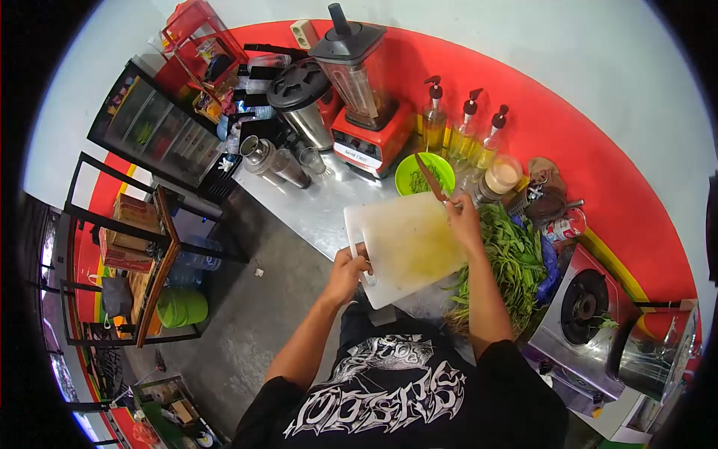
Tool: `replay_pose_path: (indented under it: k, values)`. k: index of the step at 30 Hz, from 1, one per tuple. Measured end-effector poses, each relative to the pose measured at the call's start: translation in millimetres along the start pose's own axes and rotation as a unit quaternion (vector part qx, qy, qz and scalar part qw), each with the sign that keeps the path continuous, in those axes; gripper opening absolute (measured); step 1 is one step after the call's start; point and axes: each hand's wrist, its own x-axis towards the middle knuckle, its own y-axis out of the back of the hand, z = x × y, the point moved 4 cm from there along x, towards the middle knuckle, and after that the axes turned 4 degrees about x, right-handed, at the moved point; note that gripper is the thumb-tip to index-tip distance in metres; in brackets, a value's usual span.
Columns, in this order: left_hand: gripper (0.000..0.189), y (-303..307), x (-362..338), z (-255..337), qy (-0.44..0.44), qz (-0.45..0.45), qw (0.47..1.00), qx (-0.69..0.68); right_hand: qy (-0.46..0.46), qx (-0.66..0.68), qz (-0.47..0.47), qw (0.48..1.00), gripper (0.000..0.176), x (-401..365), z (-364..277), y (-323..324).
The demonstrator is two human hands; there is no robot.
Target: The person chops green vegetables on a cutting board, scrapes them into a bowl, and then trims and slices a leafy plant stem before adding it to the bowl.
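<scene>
At frame centre, the white plastic cutting board (pixel 407 247), probably stiff, light and slick, is best held at its lower-left handle, where the left hand (pixel 350 268) clenches it, while the right hand (pixel 464 218) grips a knife (pixel 430 179) over the green bowl (pixel 404 173).

White board (pixel 407 243) – green bowl (pixel 424 173), red blender (pixel 364 142)

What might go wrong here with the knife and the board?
1. The left hand grips only one corner of the cutting board, which seems to stick out past the edge of the counter, so it might slip or tip.
2. The knife in the right hand points over the green bowl; chopped bits may miss it and scatter.
3. The bottles stand close behind the bowl, so a wide swing might knock one.
</scene>
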Motion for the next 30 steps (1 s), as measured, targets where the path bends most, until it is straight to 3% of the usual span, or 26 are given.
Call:
replay_pose_path:
  k: [5,7,12,18,20,22,24,26,28,30]
  values:
    - [0.041,2.4,3.1,8.7,0.006,0.024,0.999,-0.026,0.013,-0.026,-0.005,1.0,0.03,-18.9,-9.1,8.2]
    - [0.041,7.7,5.7,9.2,-0.001,0.037,0.999,-0.036,-0.051,-0.011,-0.031,0.998,0.031,-30.9,-12.9,11.9]
    - [0.036,19.3,12.2,10.6,-0.015,0.046,0.997,-0.054,-0.032,0.02,-0.067,0.997,0.03,-51.9,-12.5,20.7]
    - [0.04,21.8,9.2,23.2,0.044,0.072,0.996,-0.031,-0.11,-0.022,-0.091,0.99,0.025,-82.4,-43.8,42.8]
    - [0.041,22.7,7.5,24.7,0.054,0.07,0.996,-0.018,-0.098,-0.021,-0.092,0.991,0.027,-83.4,-33.3,48.1]
    - [0.043,25.0,4.4,24.0,0.062,0.078,0.995,-0.004,0.014,-0.043,-0.016,0.999,0.032,-84.3,-41.6,53.2]
    - [0.044,27.6,1.8,27.1,0.055,0.08,0.995,0.004,-0.012,-0.039,-0.017,0.999,0.036,-83.3,-44.5,56.5]
    - [0.045,29.3,-0.8,30.8,0.045,0.085,0.995,0.007,0.06,-0.019,0.004,0.998,0.034,-83.6,-60.9,59.1]
    - [0.046,31.9,-3.8,37.4,0.051,0.115,0.992,0.0,0.058,-0.072,0.004,0.996,0.032,-89.1,-98.8,62.0]
    - [0.047,31.8,-7.7,45.6,0.048,0.115,0.992,0.001,0.125,-0.149,0.011,0.981,0.029,-91.4,-110.5,62.5]
